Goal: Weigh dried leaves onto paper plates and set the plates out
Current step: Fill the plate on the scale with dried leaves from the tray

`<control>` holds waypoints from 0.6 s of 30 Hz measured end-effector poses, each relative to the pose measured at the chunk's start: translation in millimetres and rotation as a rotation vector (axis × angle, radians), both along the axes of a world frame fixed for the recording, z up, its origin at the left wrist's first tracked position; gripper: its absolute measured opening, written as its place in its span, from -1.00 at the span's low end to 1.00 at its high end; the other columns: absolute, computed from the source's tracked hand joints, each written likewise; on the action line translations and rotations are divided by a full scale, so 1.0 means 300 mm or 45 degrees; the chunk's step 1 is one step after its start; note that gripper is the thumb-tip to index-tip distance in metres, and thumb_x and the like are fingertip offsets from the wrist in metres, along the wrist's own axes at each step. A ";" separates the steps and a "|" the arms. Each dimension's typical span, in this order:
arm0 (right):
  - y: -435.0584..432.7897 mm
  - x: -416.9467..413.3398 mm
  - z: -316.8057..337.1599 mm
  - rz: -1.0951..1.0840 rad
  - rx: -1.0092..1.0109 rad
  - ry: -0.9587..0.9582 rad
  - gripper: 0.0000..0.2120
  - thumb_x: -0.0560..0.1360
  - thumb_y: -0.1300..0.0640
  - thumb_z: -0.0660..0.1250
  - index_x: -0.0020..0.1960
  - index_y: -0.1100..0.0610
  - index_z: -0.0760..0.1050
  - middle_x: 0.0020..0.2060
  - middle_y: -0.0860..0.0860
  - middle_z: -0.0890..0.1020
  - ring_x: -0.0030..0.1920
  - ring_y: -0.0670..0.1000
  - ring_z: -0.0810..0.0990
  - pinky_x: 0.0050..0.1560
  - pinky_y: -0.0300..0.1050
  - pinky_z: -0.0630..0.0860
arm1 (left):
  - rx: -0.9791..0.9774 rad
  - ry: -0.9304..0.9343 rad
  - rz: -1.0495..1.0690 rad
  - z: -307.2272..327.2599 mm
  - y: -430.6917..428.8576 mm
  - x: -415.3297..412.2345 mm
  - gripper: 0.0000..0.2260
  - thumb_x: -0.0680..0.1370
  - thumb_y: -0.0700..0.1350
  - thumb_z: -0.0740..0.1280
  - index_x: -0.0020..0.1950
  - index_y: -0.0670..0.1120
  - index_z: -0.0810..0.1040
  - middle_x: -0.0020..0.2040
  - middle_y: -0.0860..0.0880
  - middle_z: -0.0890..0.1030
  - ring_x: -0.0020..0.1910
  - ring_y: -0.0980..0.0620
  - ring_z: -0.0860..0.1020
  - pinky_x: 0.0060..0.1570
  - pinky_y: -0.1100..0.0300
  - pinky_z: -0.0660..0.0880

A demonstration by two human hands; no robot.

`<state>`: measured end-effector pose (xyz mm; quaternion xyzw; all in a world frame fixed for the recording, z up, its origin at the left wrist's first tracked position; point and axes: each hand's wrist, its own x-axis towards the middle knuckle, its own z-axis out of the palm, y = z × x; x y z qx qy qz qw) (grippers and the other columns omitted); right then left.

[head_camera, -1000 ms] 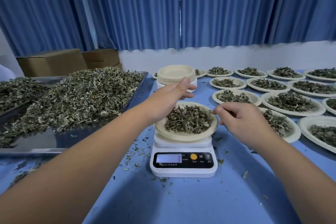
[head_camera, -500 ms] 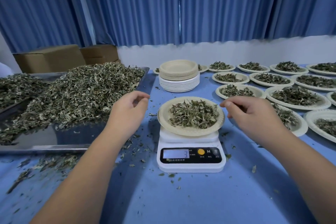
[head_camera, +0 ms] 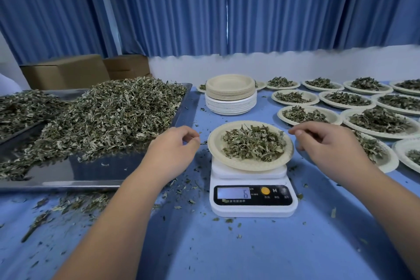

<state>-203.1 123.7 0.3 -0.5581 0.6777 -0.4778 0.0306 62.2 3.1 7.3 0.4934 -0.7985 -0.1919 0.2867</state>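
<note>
Paper plate point(head_camera: 216, 150) of dried leaves point(head_camera: 253, 143) sits on white scale point(head_camera: 252, 209). Left hand point(head_camera: 172, 148), right hand point(head_camera: 327, 143) just beside its rim; the 2 hands' fingers loosely curled, pinching nothing.

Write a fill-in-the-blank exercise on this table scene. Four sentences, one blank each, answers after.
1. The plate of leaves in the middle sits on a white ____.
2. The big heap of loose leaves lies on a metal ____.
3. The curtains over the wall are ____.
4. Behind the heap stand two cardboard ____.

Missing words: scale; tray; blue; boxes.
</note>
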 end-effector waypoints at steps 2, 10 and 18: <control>0.001 -0.001 0.002 -0.004 0.003 0.002 -0.76 0.55 0.18 0.28 -0.18 -0.09 0.59 -0.38 0.06 0.62 -0.52 -0.12 0.42 -0.49 -0.33 0.33 | 0.000 -0.021 -0.024 0.001 0.010 -0.005 -0.91 0.60 0.04 0.23 0.03 0.16 0.53 -0.05 0.19 0.53 -0.04 0.16 0.52 0.13 0.04 0.45; -0.001 0.007 -0.005 -0.027 0.009 -0.012 -0.80 0.55 0.18 0.28 -0.13 -0.04 0.62 -0.41 0.07 0.59 -0.53 -0.12 0.39 -0.53 -0.34 0.29 | 0.138 0.081 -0.146 0.012 0.034 -0.020 -0.86 0.60 0.05 0.25 -0.04 0.14 0.61 -0.12 0.18 0.60 -0.09 0.16 0.55 -0.15 0.23 0.41; -0.021 0.004 0.006 -0.059 -0.021 -0.005 -0.77 0.55 0.18 0.27 -0.18 -0.08 0.59 -0.40 0.09 0.60 -0.55 -0.13 0.41 -0.54 -0.35 0.30 | 0.051 0.103 0.150 0.115 -0.154 0.034 -0.83 0.59 -0.02 0.24 -0.10 0.09 0.62 -0.17 0.15 0.63 -0.31 0.20 0.54 -0.37 0.30 0.35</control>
